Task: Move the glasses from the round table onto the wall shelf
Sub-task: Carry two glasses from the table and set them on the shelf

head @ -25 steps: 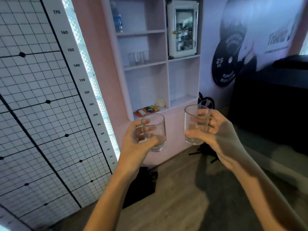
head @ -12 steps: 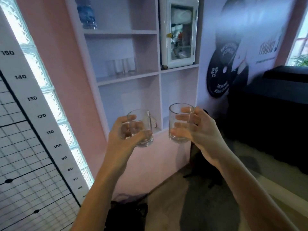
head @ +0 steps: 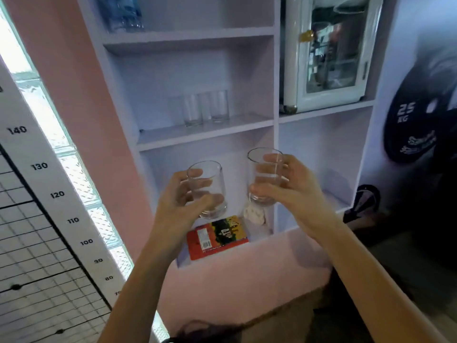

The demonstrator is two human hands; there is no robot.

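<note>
My left hand (head: pixel 180 201) grips a clear empty glass (head: pixel 210 179), held upright in front of the lower left compartment of the white wall shelf (head: pixel 205 131). My right hand (head: pixel 284 191) grips a second clear glass (head: pixel 263 169) beside it, slightly higher. Both glasses are below the middle shelf board. On that board stand three clear glasses (head: pixel 205 108) in a row, apart from my hands. The round table is out of view.
A small glass-door cabinet (head: pixel 329 53) fills the upper right compartment. A blue water bottle (head: pixel 121 13) stands on the top board. A red-orange book (head: pixel 217 237) and a pale shell (head: pixel 254 214) lie in the bottom compartment. A height chart (head: pixel 49 169) covers the left wall.
I have come closer to the shelf, which now fills the view. Both hands keep hold of their glasses and have stayed side by side, now level with the lower compartment.
</note>
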